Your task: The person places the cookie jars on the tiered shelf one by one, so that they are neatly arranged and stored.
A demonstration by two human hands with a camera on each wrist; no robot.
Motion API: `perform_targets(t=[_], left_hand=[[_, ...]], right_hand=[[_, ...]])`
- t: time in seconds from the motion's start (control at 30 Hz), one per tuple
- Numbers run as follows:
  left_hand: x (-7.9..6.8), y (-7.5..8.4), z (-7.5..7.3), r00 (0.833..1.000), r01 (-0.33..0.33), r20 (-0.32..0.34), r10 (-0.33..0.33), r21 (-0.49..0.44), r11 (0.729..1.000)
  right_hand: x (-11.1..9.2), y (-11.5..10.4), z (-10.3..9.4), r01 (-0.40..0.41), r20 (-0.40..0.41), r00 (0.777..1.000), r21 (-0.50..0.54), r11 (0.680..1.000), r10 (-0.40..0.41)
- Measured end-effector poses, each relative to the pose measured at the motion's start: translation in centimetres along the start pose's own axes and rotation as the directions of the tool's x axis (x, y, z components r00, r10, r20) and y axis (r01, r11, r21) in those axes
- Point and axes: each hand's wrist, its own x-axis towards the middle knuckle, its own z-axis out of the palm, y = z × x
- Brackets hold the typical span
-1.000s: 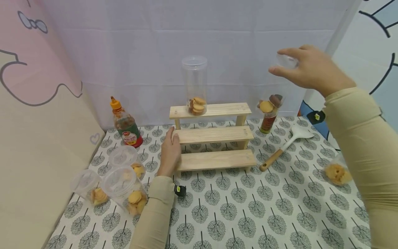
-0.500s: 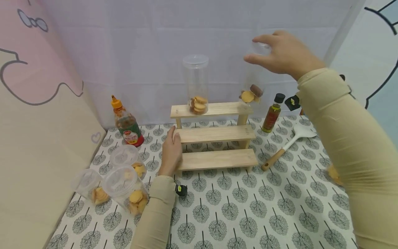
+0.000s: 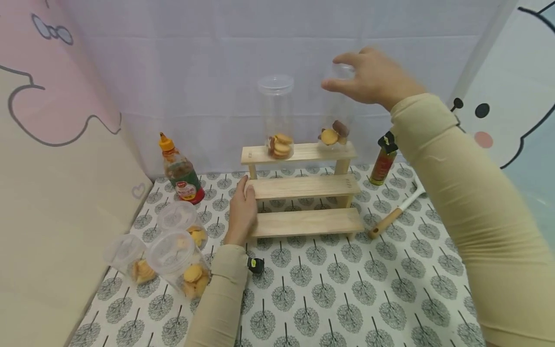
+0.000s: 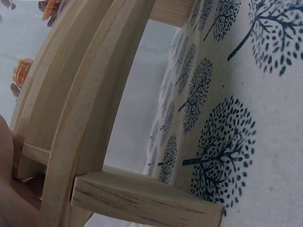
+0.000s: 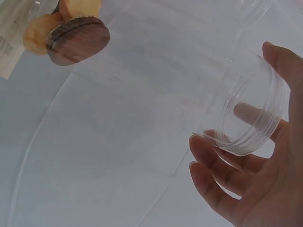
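Observation:
My right hand grips a tall clear plastic jar round its lid, thumb and fingers spread on either side. Brown and yellow round cookies lie at the jar's bottom, which is right at the top board's right end. On the left, my left hand holds the end of a three-tier wooden shelf at the middle board. In the left wrist view part of that hand shows beside the board end. A second tall cookie jar stands on the top board, left of the held one.
Three clear jars of snacks, one a front jar, sit at the left. Behind them stands a red sauce bottle. Right of the shelf are a small oil bottle and a white spatula with a wooden handle, partly behind the right sleeve.
My right hand has carried the cookie jar leftward, from in front of the oil bottle to the right end of the top board. My left hand has stayed on the shelf.

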Motion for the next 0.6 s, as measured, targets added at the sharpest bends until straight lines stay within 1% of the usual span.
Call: perform_targets(t=[0.17, 0.33, 0.6], left_hand=[[-0.1, 0.0, 0.2, 1.0, -0.005, -0.005, 0.005, -0.003, 1.0], [-0.2, -0.3, 0.3, 1.0, 0.005, -0.001, -0.005, 0.002, 1.0], [-0.3, -0.6, 0.6, 1.0, 0.006, -0.019, -0.005, 0.012, 1.0]], right_hand=[[0.5, -0.6, 0.6, 0.018, 0.016, 1.0, 0.001, 1.0, -0.018], [0.7, -1.1, 1.5, 0.037, 0.033, 0.999, -0.012, 0.999, -0.036], [1.0, -1.2, 2.1, 0.051, 0.058, 0.997, 0.029, 0.998, -0.053]])
